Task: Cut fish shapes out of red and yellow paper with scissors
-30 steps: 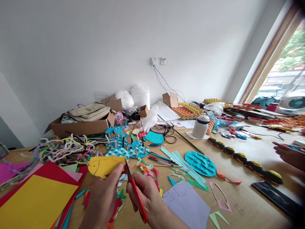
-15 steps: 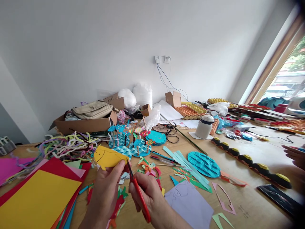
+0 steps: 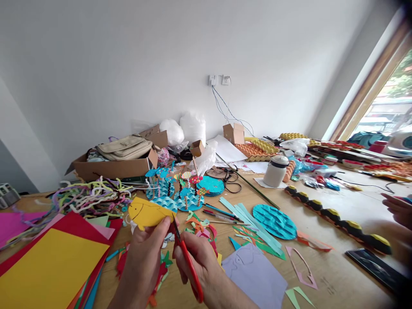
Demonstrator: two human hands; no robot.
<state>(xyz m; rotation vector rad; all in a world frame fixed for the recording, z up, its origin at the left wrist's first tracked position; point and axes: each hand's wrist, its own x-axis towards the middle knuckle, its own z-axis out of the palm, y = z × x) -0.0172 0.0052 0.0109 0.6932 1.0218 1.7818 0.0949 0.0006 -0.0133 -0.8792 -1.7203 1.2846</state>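
Pinched in my left hand [image 3: 146, 253] is a yellow paper fish [image 3: 148, 213] with a drawn eye, mouth and outline. My right hand [image 3: 199, 262] is wrapped round the red handles of a pair of scissors [image 3: 189, 270]. The dark blades reach up to the tail end of the fish, close by my left thumb. Coloured paper scraps [image 3: 209, 234] lie beneath and beyond my hands. To the right of my right hand is a lilac sheet [image 3: 254, 272] with a pencil drawing on it.
Coloured paper sheets [image 3: 54, 266] are stacked at the left, before tangled pipe cleaners [image 3: 93, 197]. Blue wavy paper models [image 3: 186, 199] stand beyond my hands. Rightward lie a blue paper disc [image 3: 273, 221], an egg-carton strip [image 3: 331, 214] and a phone [image 3: 373, 268]. Another person's hand [image 3: 397, 208] shows at right.
The fish and my left hand have shifted very slightly right. My right hand keeps its grip on the scissors at the tail, almost unmoved.
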